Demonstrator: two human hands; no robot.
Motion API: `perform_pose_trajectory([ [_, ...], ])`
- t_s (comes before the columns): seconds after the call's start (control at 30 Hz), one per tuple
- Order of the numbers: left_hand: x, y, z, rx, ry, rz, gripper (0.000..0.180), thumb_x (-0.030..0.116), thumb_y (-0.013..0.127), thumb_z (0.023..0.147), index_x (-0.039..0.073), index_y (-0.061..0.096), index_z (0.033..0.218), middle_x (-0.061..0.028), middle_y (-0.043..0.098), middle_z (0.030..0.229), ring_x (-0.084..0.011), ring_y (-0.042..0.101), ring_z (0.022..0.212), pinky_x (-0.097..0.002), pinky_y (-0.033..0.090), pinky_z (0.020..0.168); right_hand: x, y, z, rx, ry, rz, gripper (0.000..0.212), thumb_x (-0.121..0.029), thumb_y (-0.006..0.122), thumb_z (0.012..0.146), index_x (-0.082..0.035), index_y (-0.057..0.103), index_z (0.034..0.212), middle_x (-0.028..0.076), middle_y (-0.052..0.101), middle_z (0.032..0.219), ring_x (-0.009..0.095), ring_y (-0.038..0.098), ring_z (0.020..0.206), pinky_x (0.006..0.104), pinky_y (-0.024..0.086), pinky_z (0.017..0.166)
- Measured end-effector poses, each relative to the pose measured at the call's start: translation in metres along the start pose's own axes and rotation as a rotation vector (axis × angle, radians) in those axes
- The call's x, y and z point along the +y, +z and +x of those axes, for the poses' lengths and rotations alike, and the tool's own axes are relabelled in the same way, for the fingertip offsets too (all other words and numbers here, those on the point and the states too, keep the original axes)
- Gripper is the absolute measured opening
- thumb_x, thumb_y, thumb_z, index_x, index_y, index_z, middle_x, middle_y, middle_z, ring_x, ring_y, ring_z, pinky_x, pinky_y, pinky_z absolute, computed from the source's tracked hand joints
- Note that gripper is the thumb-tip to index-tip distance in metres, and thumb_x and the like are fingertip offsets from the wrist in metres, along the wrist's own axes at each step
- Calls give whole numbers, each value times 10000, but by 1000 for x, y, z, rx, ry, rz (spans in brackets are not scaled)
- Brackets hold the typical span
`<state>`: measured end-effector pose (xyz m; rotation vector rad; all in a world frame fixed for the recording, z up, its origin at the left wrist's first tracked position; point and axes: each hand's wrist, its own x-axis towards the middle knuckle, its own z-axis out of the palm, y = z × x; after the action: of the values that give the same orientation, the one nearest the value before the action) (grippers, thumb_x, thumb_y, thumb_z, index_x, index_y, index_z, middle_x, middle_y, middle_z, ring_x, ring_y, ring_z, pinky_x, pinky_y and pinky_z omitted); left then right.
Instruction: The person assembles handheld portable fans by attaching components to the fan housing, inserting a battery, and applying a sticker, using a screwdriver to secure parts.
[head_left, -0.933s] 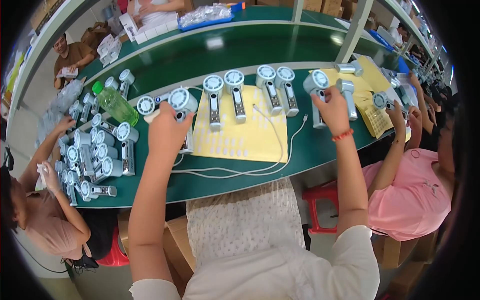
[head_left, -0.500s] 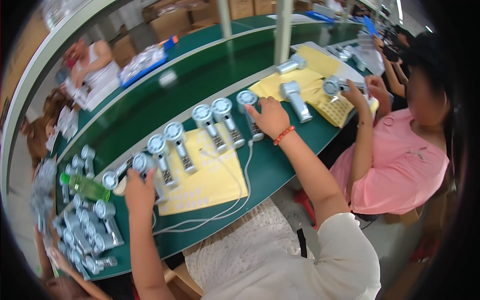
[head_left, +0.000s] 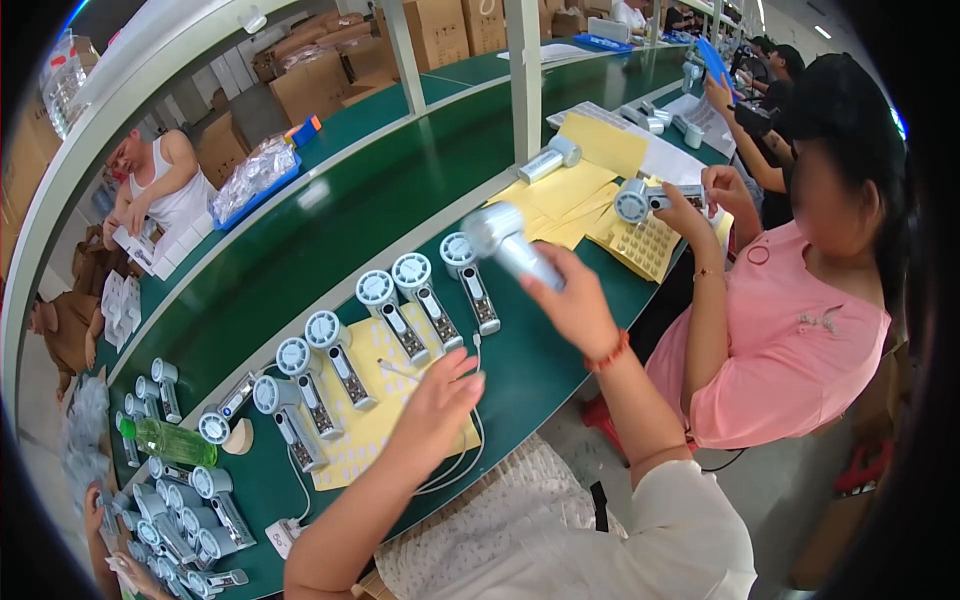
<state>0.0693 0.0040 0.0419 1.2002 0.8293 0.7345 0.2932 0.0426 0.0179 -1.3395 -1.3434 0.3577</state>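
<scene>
Fan [head_left: 520, 252] lifted in right fingers [head_left: 567, 264]; blue tray [head_left: 264, 195] holding bags [head_left: 252, 177]

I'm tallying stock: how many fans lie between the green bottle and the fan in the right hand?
7: one slanted fan beside the bottle; three toward the left of the labelled yellow sheet; a pair farther right; one nearest the held fan. None seems hidden.

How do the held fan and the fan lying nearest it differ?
The held fan is in the right grip, off the green table; the lying fan rests on it. The held fan shows a smooth handle side; the lying fan's handle shows exposed inner parts. The held fan looks blurred, the lying fan sharper. Both have a round head and straight handle.
</scene>
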Motion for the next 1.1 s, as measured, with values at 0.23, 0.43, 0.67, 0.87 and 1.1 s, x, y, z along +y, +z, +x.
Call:
perform_pose_trajectory([
  [0.23, 1, 12, 18, 17, 319, -436, 692, 260, 582, 850, -8, 189, 1353, -152, 274, 1379, -245, 272, 1281, -390, 218, 1061, -59, 13, -24, -629, -163, 390, 275, -243, 455, 914, -42, 526, 1088, 82, 513, 1128, 178, 481, 1018, 294, 357, 900],
  [0.43, 5, -16, -34, 243, 190, -147, 497, 294, 609, 823, 11, 353, 1141, -142, 504, 1084, -273, 553, 941, -418, 458, 837, 73, 30, 120, 50, 156, 245, 313, -272, 585, 808, 17, 565, 926, 129, 586, 898, 223, 567, 826, 312, 456, 727],
  [0.67, -7, -43, -93, 299, -60, -428, 491, 227, 612, 825, 5, 369, 1189, -132, 529, 1068, -294, 547, 1013, -445, 422, 900, 172, 43, 242, 518, 795, -386, 713, -460, 716, 627, 0, 459, 1108, 237, 502, 1115, 359, 540, 995, 404, 460, 847],
  [0.87, -3, -39, -117, 372, -84, -201, 375, 185, 566, 842, -9, 447, 1139, -130, 576, 968, -280, 590, 912, -414, 455, 842, 192, 41, 254, 497, 826, -519, 863, -434, 801, 541, -16, 356, 1151, 201, 539, 1101, 319, 566, 994, 380, 478, 837],
  [1.1, -17, -52, -119, 412, -107, -361, 578, 232, 638, 807, 27, 307, 1234, -147, 513, 1079, -317, 551, 1017, -476, 445, 876, 219, 11, 253, 394, 730, -75, 416, -271, 764, 600, -10, 609, 885, 126, 607, 919, 191, 606, 779, 297, 510, 669],
])
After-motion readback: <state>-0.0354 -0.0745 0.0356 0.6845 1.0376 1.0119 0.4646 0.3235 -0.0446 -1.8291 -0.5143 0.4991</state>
